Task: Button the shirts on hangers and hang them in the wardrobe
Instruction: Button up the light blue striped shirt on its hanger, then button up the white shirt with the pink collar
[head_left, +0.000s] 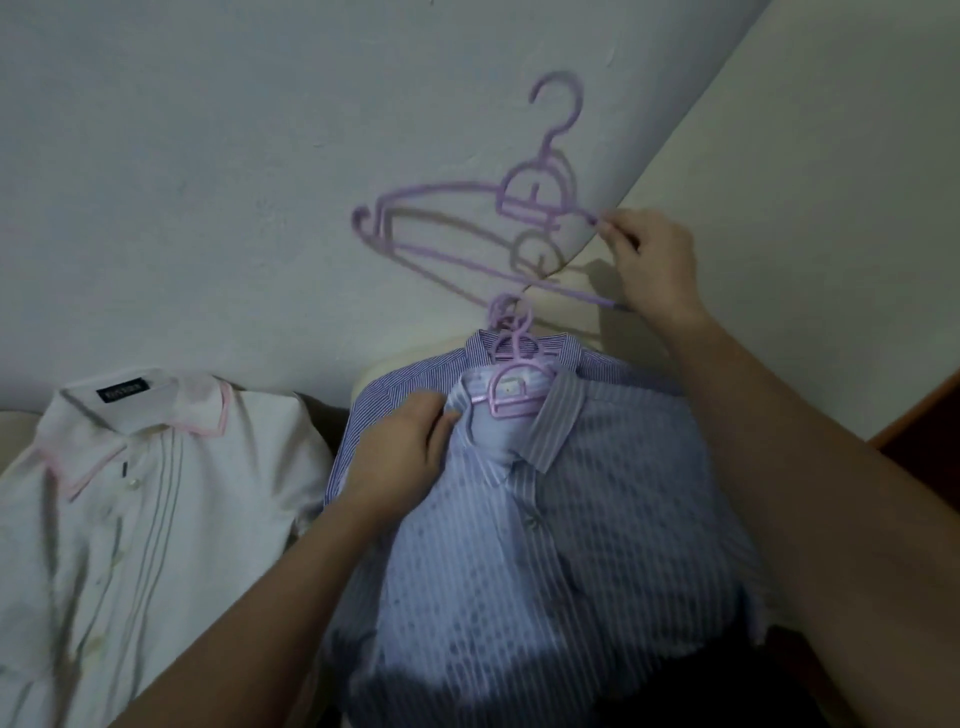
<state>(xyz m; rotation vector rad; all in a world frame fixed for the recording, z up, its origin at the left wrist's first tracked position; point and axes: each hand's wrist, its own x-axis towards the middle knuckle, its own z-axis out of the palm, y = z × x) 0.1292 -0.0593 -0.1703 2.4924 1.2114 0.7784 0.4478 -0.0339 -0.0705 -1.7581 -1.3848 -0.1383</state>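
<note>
- The right hand (654, 260) pinches one end of the spare hanger (524, 208), raised against the wall (208, 156).
- The left hand (400, 452) has its fingers (441, 415) curled into the blue shirt (571, 519) beside the collar; that shirt lies in front of the person, on its own hanger (511, 400).
- The hooks seem to catch the spare's lower bar, so free it slowly and sideways.
- Keep the collar pinned so the blue shirt stays put.
- The spare likely suits the white shirt (130, 493), lying left and hangerless.
</note>
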